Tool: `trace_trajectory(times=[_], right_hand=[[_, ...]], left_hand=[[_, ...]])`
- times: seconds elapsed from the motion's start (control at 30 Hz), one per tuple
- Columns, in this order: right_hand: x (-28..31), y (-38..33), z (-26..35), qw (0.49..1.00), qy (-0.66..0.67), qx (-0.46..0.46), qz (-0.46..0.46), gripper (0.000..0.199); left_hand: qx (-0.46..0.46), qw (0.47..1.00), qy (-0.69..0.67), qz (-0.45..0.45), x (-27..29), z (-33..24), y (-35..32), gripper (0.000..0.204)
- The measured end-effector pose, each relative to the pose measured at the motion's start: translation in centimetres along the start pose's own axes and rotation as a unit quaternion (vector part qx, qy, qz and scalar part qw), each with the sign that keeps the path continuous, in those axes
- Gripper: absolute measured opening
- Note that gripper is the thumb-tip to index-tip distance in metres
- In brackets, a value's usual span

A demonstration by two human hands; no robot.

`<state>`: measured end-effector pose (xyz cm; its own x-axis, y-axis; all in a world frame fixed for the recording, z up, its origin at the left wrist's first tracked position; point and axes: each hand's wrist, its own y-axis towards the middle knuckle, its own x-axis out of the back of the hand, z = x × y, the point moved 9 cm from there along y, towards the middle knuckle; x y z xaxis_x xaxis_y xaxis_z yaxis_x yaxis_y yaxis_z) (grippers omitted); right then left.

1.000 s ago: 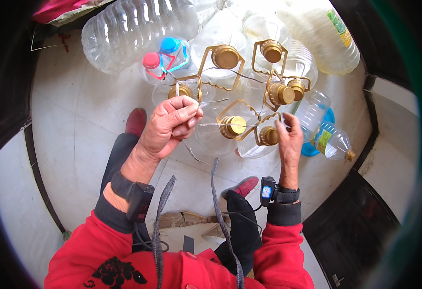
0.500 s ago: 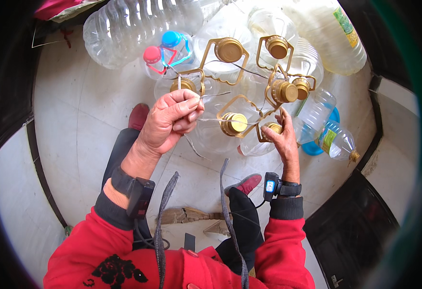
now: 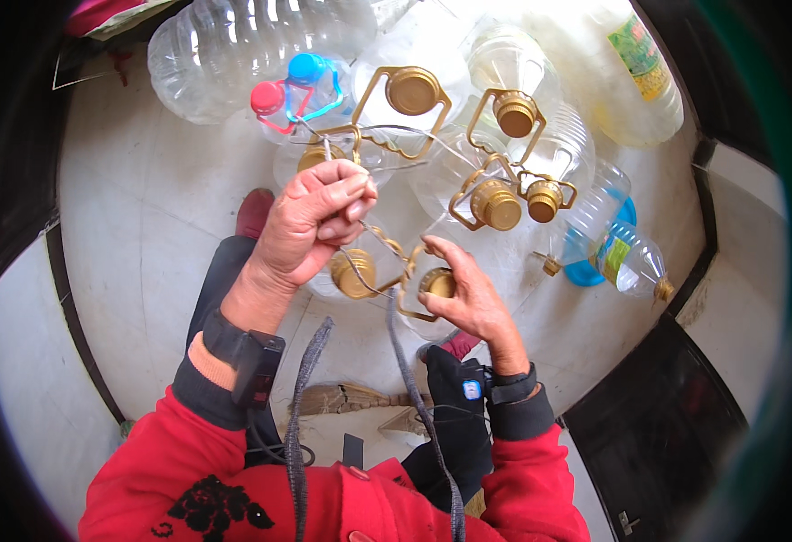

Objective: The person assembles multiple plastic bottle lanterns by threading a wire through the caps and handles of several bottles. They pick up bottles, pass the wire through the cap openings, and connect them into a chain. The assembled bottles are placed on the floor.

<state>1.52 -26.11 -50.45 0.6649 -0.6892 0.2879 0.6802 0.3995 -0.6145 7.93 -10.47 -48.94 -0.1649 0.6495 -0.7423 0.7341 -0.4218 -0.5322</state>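
Note:
A thin grey string (image 3: 405,128) runs among the golden handles of several large clear plastic bottles. My left hand (image 3: 314,217) is closed in a pinch on this string, with loose ends sticking out beyond the fingers. My right hand (image 3: 473,294) curls its thumb and forefinger around the golden cap (image 3: 437,283) of a bottle close to me; its other fingers are partly hidden. Left of that cap is another golden-capped bottle (image 3: 352,274), its handle touching the neighbouring handle where the string passes. Farther off, two more golden caps (image 3: 495,204) sit side by side with their handles meeting.
Smaller bottles with a red cap (image 3: 267,98) and a blue cap (image 3: 306,69) stand at the back left. A big ribbed bottle (image 3: 251,63) lies behind. At right, a small labelled bottle (image 3: 629,262) lies by a blue round object (image 3: 585,275). A broom (image 3: 346,398) lies near my feet.
My right hand has moved left and toward me, and the two near golden-capped bottles have come along. The farther pair of caps has shifted nearer. My left hand keeps its pinch, almost unmoved.

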Motion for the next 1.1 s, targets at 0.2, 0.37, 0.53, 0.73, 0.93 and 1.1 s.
trace_trajectory(times=[0.2,0.37,0.53,0.73,0.93,1.1], right_hand=[[0.3,-0.2,-3.5,0.995,0.034,-0.057,-0.075,0.071],[2.6,-2.1,-9.1,0.948,0.255,-0.144,-0.125,0.060],[5.9,-5.6,-16.5,0.899,0.298,-0.212,-0.241,0.049],[9.8,-10.7,-24.8,0.817,0.333,-0.274,-0.383,0.039],[11.2,-12.8,-29.5,0.797,0.312,-0.312,-0.412,0.038],[9.2,-12.1,-33.6,0.778,0.316,-0.349,-0.417,0.032]], left_hand=[[-0.018,1.000,0.006,0.015,0.0,-0.1,0.2,0.012],[-0.038,0.999,0.017,0.005,0.2,-0.3,0.5,0.013],[-0.026,0.998,0.045,-0.022,0.5,0.6,0.8,0.011],[-0.031,0.999,0.037,-0.002,0.0,0.8,1.4,0.011],[-0.037,0.997,0.065,-0.032,0.1,0.7,1.6,0.012],[-0.040,0.997,0.063,-0.026,0.0,0.8,1.7,0.012]])
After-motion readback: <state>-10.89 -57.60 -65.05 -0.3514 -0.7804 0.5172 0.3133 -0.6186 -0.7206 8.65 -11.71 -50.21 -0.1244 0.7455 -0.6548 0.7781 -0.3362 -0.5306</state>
